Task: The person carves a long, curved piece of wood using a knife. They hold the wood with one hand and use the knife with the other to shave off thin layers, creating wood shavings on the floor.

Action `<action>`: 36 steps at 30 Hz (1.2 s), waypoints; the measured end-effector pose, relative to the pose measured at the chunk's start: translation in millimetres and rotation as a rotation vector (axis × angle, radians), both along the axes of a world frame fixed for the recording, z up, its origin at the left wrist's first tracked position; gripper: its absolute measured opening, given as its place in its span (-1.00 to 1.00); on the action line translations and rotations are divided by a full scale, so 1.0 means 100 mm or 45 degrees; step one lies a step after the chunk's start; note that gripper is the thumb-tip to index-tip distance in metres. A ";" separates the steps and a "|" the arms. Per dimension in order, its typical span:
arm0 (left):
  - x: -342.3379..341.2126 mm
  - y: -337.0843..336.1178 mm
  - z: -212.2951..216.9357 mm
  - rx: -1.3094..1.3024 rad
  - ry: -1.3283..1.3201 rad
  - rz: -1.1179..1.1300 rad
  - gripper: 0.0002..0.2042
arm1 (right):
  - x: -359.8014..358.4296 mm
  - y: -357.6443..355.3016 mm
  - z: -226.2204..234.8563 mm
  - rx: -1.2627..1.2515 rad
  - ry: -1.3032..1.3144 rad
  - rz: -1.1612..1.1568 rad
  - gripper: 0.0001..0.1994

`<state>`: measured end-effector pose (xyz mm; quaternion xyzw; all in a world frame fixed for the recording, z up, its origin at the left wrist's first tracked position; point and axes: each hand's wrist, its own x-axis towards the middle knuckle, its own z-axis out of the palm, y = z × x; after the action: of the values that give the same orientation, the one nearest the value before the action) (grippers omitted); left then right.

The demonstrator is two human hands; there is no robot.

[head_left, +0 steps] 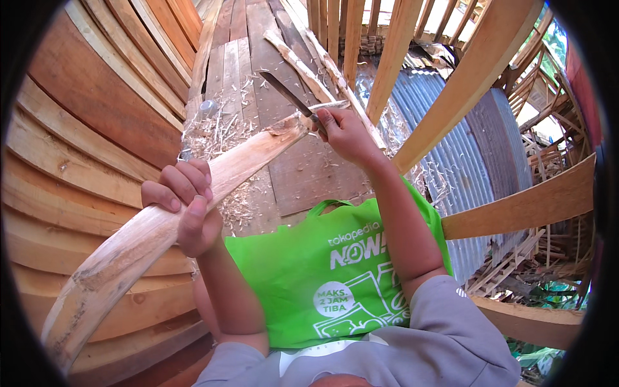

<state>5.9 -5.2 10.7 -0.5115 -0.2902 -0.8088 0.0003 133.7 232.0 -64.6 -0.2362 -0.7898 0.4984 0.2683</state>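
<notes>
A long, pale, stripped piece of wood (pixel 248 161) runs slantwise in front of me, from the lower left up to a notched, narrower end near the middle. My left hand (pixel 187 203) is wrapped round its middle stretch. In my right hand (pixel 348 134) is the handle of a knife (pixel 285 91), its long dark blade pointing up and left. The blade's base lies close by the wood's narrow far end; whether it touches, I cannot tell. A bright green bag (pixel 277 261) with white print covers my lap, below both forearms.
Curly wood shavings (pixel 235 209) litter the plank floor (pixel 306 184). Two peeled poles (pixel 300 64) lie farther ahead, and a small clear container (pixel 207 108) stands among shavings. A board wall (pixel 84 174) rises at left; upright slats (pixel 451 87) and corrugated metal sheeting (pixel 477 161) are at right.
</notes>
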 end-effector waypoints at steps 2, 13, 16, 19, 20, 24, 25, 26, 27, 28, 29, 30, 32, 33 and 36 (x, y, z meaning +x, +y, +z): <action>-0.06 -0.01 -0.01 0.033 0.038 -0.086 -0.71 | -0.01 -0.06 0.00 -0.060 -0.004 0.000 -0.54; -0.07 -0.02 0.00 0.018 0.052 -0.113 -0.68 | -0.08 -0.53 0.28 0.219 -0.076 -0.152 -0.65; -0.06 -0.04 -0.01 -0.021 0.072 -0.086 -0.72 | -0.08 -0.62 0.44 0.323 -0.108 -0.200 -0.64; -0.05 -0.02 0.00 0.005 0.058 -0.094 -0.71 | -0.15 -0.62 0.34 0.442 0.076 -0.207 -0.74; -0.04 -0.01 0.00 0.024 0.043 -0.101 -0.69 | -0.17 -0.61 0.28 0.493 0.174 -0.209 -0.79; -0.04 -0.01 0.01 -0.008 0.054 -0.083 -0.72 | -0.21 -0.66 0.21 0.753 0.278 -0.198 -0.83; -0.04 -0.02 0.01 -0.012 0.056 -0.081 -0.72 | -0.21 -0.67 0.21 0.795 0.270 -0.205 -0.83; -0.04 -0.03 0.01 -0.015 0.057 -0.079 -0.72 | -0.21 -0.68 0.22 0.837 0.262 -0.213 -0.82; -0.05 -0.03 0.00 -0.017 0.058 -0.078 -0.72 | -0.21 -0.69 0.22 0.833 0.265 -0.227 -0.84; -0.05 -0.03 0.00 -0.019 0.060 -0.075 -0.72 | -0.22 -0.71 0.23 0.828 0.269 -0.241 -0.85; -0.05 -0.04 0.00 -0.021 0.062 -0.073 -0.72 | -0.23 -0.72 0.23 0.823 0.272 -0.255 -0.86; -0.05 -0.03 0.00 -0.023 0.065 -0.074 -0.72 | -0.24 -0.71 0.22 0.715 0.246 -0.258 -0.87; -0.04 -0.02 0.01 -0.026 0.065 -0.089 -0.72 | -0.25 -0.68 0.19 0.497 0.195 -0.264 -0.89; -0.04 -0.03 0.01 -0.030 0.067 -0.089 -0.73 | -0.25 -0.68 0.23 0.385 0.148 -0.234 -0.87; -0.05 -0.04 0.02 -0.039 0.084 -0.107 -0.73 | -0.25 -0.67 0.32 0.115 0.071 -0.176 -0.79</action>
<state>1.2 -9.6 12.8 -0.5497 -0.2807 -0.7861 -0.0320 108.4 165.2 -32.3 -0.2640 -0.7855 0.4489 0.3343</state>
